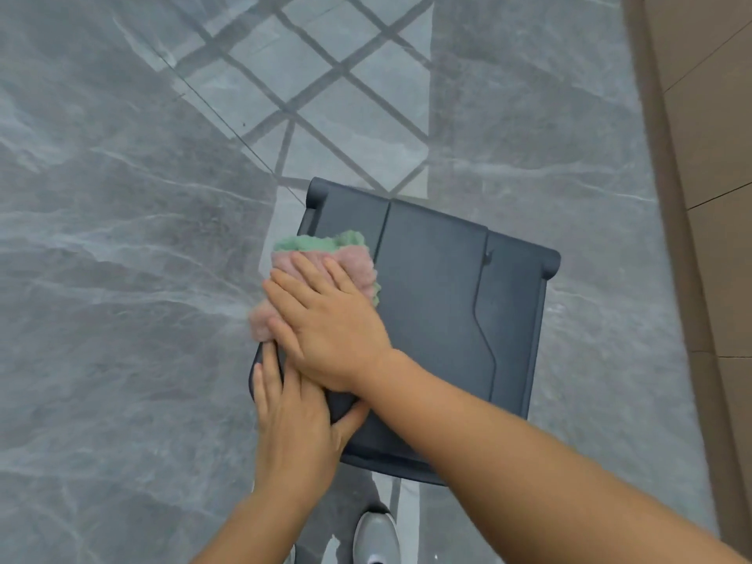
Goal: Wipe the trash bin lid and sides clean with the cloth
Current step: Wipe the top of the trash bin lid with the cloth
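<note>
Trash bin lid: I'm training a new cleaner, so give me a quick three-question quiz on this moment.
1. True or false: the right hand lies flat on the cloth, fingers straight.
2. Where does the left hand grip the bin lid?
A. its near-left corner
B. its far-right corner
C. nowhere, it hangs free
3. Fill in: the cloth is pink and ____.

Key: 1 true; 2 A; 3 green.
</note>
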Motion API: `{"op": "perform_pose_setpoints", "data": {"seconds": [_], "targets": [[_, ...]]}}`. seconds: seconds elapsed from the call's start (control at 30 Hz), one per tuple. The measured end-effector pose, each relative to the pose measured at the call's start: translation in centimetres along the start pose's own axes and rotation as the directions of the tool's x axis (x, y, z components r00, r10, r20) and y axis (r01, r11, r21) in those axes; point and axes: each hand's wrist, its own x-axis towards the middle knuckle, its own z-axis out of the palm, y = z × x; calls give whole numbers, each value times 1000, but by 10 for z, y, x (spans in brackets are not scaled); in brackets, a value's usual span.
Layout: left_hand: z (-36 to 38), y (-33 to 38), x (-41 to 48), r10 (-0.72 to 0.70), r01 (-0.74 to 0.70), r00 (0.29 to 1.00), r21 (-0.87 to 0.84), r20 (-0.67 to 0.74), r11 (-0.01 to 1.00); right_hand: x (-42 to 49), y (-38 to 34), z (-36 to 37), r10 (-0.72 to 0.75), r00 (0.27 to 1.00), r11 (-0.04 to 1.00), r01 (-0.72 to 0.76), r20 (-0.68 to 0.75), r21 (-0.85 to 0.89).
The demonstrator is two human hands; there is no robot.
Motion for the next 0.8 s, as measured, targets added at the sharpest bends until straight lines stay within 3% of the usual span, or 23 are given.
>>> {"op": "perform_pose_setpoints", "data": {"seconds": [0.13, 0.23, 0.3, 0.33, 0.4, 0.5, 0.6, 0.67, 0.8], "targets": [[1, 0, -1, -21, 19, 998, -24, -65, 1000, -45, 65, -19, -4, 998, 990, 12, 58, -140], [2, 0, 0, -6, 5, 995, -15, -96, 1000, -17, 115, -42, 332, 943, 937, -331, -18, -111], [-1, 2, 0, -11, 9, 997, -31, -80, 999, 23, 113, -49, 583, 811, 812, -582, -51, 42], [-3, 3, 1, -12, 8, 997, -60, -73, 998, 36, 100, -46, 642, 764, 767, -638, -70, 71], [-11, 0, 1, -2, -7, 999, -183, -50, 983, 37, 62, -27, 592, 794, 804, -593, -136, 36], [-26, -16, -1, 13, -11, 1000, -375, 2, 927, -21, -8, 3, 264, 960, 962, -269, -90, -44], [-37, -22, -7, 33, -39, 999, -397, -23, 917, -61, -10, 3, 106, 994, 994, -105, 23, -37], [-35, -23, -10, 3, -5, 1000, -376, -7, 927, -35, 19, -6, 151, 989, 986, -151, -3, -72], [-26, -28, -15, -102, 104, 994, -412, 27, 905, 52, 61, -30, 470, 879, 882, -471, -79, 14]]}}
